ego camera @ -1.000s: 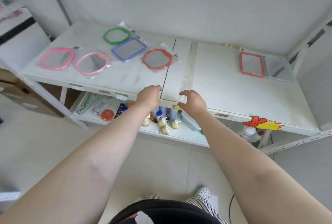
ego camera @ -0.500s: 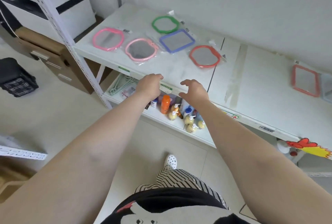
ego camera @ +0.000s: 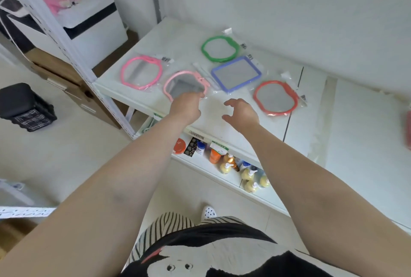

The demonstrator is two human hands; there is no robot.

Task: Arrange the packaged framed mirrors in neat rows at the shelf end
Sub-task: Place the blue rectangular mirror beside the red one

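Here, left hand [ego camera: 185, 107] covered the near edge of the light pink mirror [ego camera: 186, 84]; grip unclear. Right hand [ego camera: 241, 112] hovered open and empty beside it, near the red mirror [ego camera: 275, 97] on the shelf [ego camera: 155, 39].

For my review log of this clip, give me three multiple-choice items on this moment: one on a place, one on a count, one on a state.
1. Where does the green-framed mirror lie?
A. Farthest back, nearest the wall
B. At the shelf's front edge
C. On the lower shelf

2. How many packaged mirrors lie grouped at the shelf's left end?
A. Three
B. Five
C. Seven

3. What is the right hand doing?
A. Gripping the blue-framed mirror
B. Hovering open, holding nothing
C. Resting on a bottle

Answers:
1 A: it lies behind the blue-framed mirror.
2 B: two pink, one green, one blue, one red.
3 B: its fingers are spread above bare shelf.
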